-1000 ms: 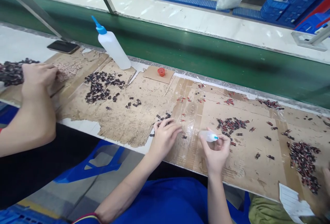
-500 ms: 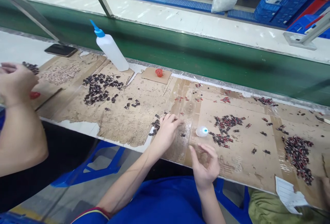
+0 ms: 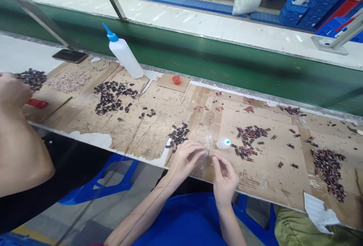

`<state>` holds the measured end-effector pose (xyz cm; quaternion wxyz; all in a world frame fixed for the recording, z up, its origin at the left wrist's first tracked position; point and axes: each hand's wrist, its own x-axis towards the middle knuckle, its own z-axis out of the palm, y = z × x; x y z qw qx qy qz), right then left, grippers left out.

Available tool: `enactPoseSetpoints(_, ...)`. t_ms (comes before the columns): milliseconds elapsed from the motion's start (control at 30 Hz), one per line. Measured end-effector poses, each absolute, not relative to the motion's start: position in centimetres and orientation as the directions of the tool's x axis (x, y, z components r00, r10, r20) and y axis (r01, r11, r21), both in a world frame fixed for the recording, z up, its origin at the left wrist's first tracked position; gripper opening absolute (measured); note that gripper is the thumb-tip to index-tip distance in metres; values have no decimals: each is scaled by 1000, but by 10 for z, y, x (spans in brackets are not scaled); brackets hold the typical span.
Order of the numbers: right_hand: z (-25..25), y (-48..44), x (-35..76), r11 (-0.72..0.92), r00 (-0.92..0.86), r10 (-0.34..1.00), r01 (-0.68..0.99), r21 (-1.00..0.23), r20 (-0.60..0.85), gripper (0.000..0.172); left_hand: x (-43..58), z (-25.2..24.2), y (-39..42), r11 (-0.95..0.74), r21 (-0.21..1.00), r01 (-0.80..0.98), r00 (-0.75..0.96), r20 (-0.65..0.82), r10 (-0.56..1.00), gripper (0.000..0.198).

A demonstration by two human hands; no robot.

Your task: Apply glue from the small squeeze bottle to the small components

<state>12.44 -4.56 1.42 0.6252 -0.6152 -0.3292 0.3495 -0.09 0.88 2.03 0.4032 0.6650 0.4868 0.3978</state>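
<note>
My left hand (image 3: 185, 160) is above the cardboard, just right of a small heap of dark pieces (image 3: 178, 134). Its thumb and fingertips come together; whatever is between them is too small to make out. Close by on the right, my right hand (image 3: 226, 180) pinches a tiny red piece (image 3: 213, 156) between thumb and forefinger. The two sets of fingertips face each other, slightly apart. A small white bottle with a blue tip (image 3: 223, 143) lies just beyond my right hand. Further right is a pile of black-and-red pieces (image 3: 249, 140).
A tall white bottle with a blue nozzle (image 3: 126, 58) stands at the back left, near a red cap (image 3: 176, 80). More dark pieces (image 3: 109, 98) are spread on the left. Another person's arm (image 3: 19, 140) reaches in there. A black-and-red heap (image 3: 329, 172) lies far right.
My left hand has drawn back from the small dark heap, toward me and my right hand. My right hand's spread fingers have closed into a pinch, with a red piece now showing.
</note>
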Motion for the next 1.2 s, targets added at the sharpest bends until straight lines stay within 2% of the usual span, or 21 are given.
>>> enactPoseSetpoints(100, 11, -47, 127, -46, 545, 838, 10, -999, -33, 22, -2, 8, 16, -336, 715, 613, 220, 254, 942, 15)
enactPoseSetpoints(167, 8, -47, 128, -101, 528, 846, 20, -995, -75, 27, -1, 1, 19, -373, 628, 683, 256, 272, 928, 14)
enactPoseSetpoints(233, 5, -47, 128, -154, 520, 846, 18, -988, -123, 31, -1, -2, 21, -411, 602, 685, 293, 289, 912, 13)
enactPoseSetpoints(400, 10, -43, 127, -169, 493, 855, -25, -985, -159, 32, -3, 5, 17, -474, 687, 551, 338, 336, 879, 16)
enactPoseSetpoints(600, 21, -40, 122, -145, 470, 862, -132, -981, -190, 32, -5, 18, 6, -470, 767, 436, 320, 356, 878, 19)
enactPoseSetpoints(867, 27, -41, 121, -147, 431, 885, -101, -984, -177, 32, -5, 31, -1, -420, 830, 368, 310, 316, 897, 15)
enactPoseSetpoints(1033, 31, -43, 123, -146, 432, 881, -138, -980, -192, 30, -3, 34, -3, -407, 836, 367, 286, 314, 905, 15)
enactPoseSetpoints(1200, 34, -44, 125, -131, 432, 883, -153, -980, -185, 28, -4, 37, -5, -468, 773, 428, 314, 358, 879, 17)
